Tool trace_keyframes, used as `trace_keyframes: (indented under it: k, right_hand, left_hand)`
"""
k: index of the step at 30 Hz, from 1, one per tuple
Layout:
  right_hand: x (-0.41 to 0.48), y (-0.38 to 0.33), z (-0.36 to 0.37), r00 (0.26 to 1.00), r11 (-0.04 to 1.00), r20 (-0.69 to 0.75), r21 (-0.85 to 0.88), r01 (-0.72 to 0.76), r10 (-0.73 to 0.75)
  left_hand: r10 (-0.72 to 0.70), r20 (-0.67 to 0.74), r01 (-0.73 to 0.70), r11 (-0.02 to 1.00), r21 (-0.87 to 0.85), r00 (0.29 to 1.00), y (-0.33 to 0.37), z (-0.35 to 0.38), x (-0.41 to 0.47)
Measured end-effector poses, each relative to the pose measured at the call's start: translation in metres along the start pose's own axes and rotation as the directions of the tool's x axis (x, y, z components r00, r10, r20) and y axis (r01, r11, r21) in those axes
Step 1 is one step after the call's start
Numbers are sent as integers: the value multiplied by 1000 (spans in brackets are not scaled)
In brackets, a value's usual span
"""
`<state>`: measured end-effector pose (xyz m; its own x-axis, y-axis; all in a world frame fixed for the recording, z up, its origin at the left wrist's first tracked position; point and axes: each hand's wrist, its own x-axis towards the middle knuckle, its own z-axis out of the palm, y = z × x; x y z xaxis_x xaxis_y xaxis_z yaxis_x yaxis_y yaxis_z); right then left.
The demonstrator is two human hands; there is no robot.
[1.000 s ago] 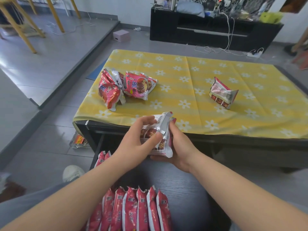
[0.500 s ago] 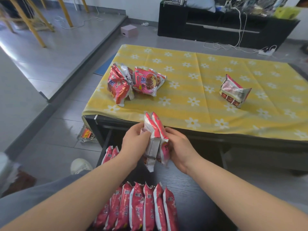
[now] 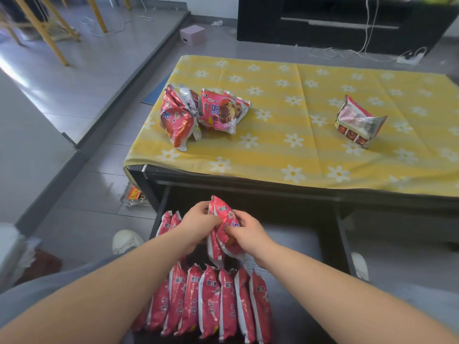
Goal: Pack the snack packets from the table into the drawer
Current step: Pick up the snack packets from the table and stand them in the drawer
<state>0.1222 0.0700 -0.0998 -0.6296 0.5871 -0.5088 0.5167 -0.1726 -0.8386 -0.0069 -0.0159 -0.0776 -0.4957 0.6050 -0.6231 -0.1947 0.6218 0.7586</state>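
Observation:
Both my hands hold two red snack packets [image 3: 224, 228] upright over the open black drawer [image 3: 332, 242]. My left hand [image 3: 198, 225] grips them from the left, my right hand [image 3: 244, 233] from the right. Below them a row of several red packets [image 3: 211, 301] stands on edge in the drawer, and two more packets [image 3: 169, 222] stand at its back left. On the yellow flowered tablecloth [image 3: 298, 135] lie a heap of red packets [image 3: 198, 112] at the left and a single packet [image 3: 357, 122] at the right.
The low black table's front edge [image 3: 248, 182] runs just beyond the drawer. A wrapper [image 3: 134, 194] lies on the grey floor left of the table leg. My shoes [image 3: 126, 240] flank the drawer. A black TV cabinet [image 3: 347, 21] and cables stand behind.
My hands have carried the two packets down from the table's front edge to just above the drawer's row, turning them upright. The camera tilted down.

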Motion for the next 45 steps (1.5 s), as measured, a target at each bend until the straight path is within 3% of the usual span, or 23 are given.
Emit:
trace_keyframes:
  k: [6, 10, 12, 14, 16, 19, 21, 24, 27, 33, 37, 45]
  right_hand:
    - [22, 7, 26, 999, 992, -21, -119, -31, 29]
    - [31, 16, 38, 999, 992, 12, -119, -35, 37]
    - [32, 23, 45, 999, 980, 35, -197, -29, 37]
    - [31, 28, 51, 997, 962, 72, -272, -22, 43]
    - [33, 31, 56, 993, 945, 105, -326, -13, 50]
    - [39, 28, 58, 989, 951, 142, -308, -4, 51]
    - [40, 23, 60, 976, 965, 204, -263, -13, 69]
    - [41, 18, 69, 959, 968, 274, -251, 6, 65]
    - [42, 18, 76, 948, 964, 314, -262, 36, 50]
    - [48, 18, 80, 935, 930, 338, -367, 28, 105]
    - [51, 12, 86, 934, 907, 322, -422, -7, 157]
    - [45, 12, 76, 954, 868, 272, -495, 27, 125]
  left_hand:
    - [-27, 23, 24, 995, 98, 999, -10, -22, 24]
    - [35, 22, -40, 947, 317, 999, -11, -33, 31]
    - [101, 32, -100, 792, 602, 994, -13, -36, 30]
    - [201, 47, -146, 514, 845, 979, -13, -38, 26]
    - [271, 77, -158, 292, 943, 959, -13, -40, 24]
    - [271, 108, -141, 105, 984, 957, -9, -44, 20]
    - [229, 90, -122, 132, 984, 969, -11, -47, 18]
    - [177, 56, -112, 324, 939, 983, -16, -50, 16]
    - [191, 56, -128, 389, 912, 980, -17, -54, 14]
    - [171, 117, -161, 274, 948, 978, -24, -60, 16]
    - [164, 112, -162, 333, 929, 980, -27, -61, 18]
    - [213, 100, -167, 322, 932, 972, -27, -55, 7]
